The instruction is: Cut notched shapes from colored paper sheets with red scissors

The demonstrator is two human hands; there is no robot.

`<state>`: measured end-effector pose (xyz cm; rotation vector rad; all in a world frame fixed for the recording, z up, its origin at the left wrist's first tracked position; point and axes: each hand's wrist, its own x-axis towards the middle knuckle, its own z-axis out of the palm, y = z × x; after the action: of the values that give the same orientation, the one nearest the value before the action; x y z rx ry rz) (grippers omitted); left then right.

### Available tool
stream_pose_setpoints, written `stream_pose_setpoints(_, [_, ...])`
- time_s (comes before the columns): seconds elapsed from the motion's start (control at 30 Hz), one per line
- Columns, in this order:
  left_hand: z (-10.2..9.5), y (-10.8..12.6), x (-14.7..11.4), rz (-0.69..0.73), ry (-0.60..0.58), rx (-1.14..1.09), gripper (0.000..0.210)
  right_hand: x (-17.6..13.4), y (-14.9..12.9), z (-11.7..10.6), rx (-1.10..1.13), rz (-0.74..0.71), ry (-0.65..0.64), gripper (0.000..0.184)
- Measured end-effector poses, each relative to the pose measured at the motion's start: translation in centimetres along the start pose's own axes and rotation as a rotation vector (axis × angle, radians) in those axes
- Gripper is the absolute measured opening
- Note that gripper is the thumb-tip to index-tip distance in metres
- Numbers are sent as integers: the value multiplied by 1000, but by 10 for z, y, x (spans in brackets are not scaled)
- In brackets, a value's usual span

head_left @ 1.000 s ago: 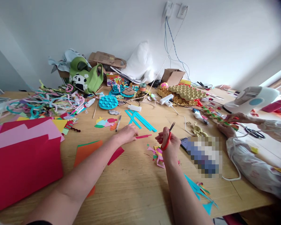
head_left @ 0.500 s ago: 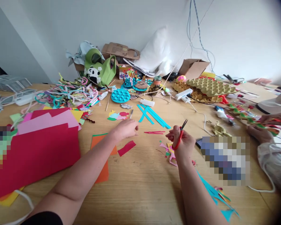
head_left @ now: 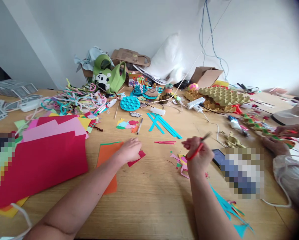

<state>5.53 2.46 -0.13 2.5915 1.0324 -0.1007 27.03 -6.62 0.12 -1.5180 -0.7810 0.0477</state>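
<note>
My left hand point(head_left: 131, 149) is over a small dark red paper piece point(head_left: 139, 157) lying flat, its fingers bent down and covering part of the paper. The fingertips are hidden, so I cannot tell whether they pinch it. My right hand point(head_left: 199, 153) is closed around red-handled scissors point(head_left: 194, 152), with the blades pointing up and right, blurred. Thin red paper strips point(head_left: 164, 142) lie between the hands. Below my right hand are pink and yellow paper scraps point(head_left: 182, 163). Orange paper sheets point(head_left: 108, 160) lie beneath my left wrist.
Blue strips point(head_left: 164, 125), a pen point(head_left: 140, 126) and colored cutouts point(head_left: 127, 125) lie ahead. Large red paper point(head_left: 52, 163) is at left, a phone point(head_left: 218, 156) at right. Another person's hands point(head_left: 276, 146) work at far right. Pipe cleaners point(head_left: 72, 101) are heaped behind.
My left hand has moved down and slightly left, onto the dark red paper piece. My right hand has shifted slightly right and down with the scissors, which have tilted further right.
</note>
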Motion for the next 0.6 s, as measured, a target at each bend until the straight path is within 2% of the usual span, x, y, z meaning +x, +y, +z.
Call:
stream_pose_setpoints(0.07, [3,-2,2,-25,13,-68,15,12,-1,-8,24,-175,311,46])
stream_pose_setpoints(0.1, [4,-3,2,-34,20,-105,14,18,-2,-12,72,-212,463,48])
stream_pose_setpoints(0.13, [5,-3,3,-38,23,-137,13,23,-2,-15,101,-211,551,49])
stream_pose_setpoints(0.17, [6,-3,4,-38,24,-162,12,25,-3,-16,92,-202,563,48])
stream_pose_setpoints(0.2, [7,-3,4,-38,20,-181,11,24,-4,-16,61,-192,522,46])
stream_pose_setpoints(0.23, [7,-3,5,-41,15,-200,10,20,-5,-13,31,-174,449,45])
stream_pose_setpoints(0.3, [7,-4,7,-62,9,-256,7,6,-10,-4,-33,-151,149,40])
stream_pose_setpoints(0.33, [6,-4,7,-73,10,-278,5,-3,-12,3,-21,-119,-8,36])
stream_pose_setpoints(0.4, [3,-6,6,-84,26,-421,3,-21,-15,14,59,-29,-241,30])
stream_pose_setpoints(0.53, [-1,-8,-3,-108,188,-1170,19,-46,-17,31,199,138,-717,31])
stream_pose_setpoints(0.6, [1,-8,-9,-162,275,-1452,26,-55,-17,35,246,189,-889,34])
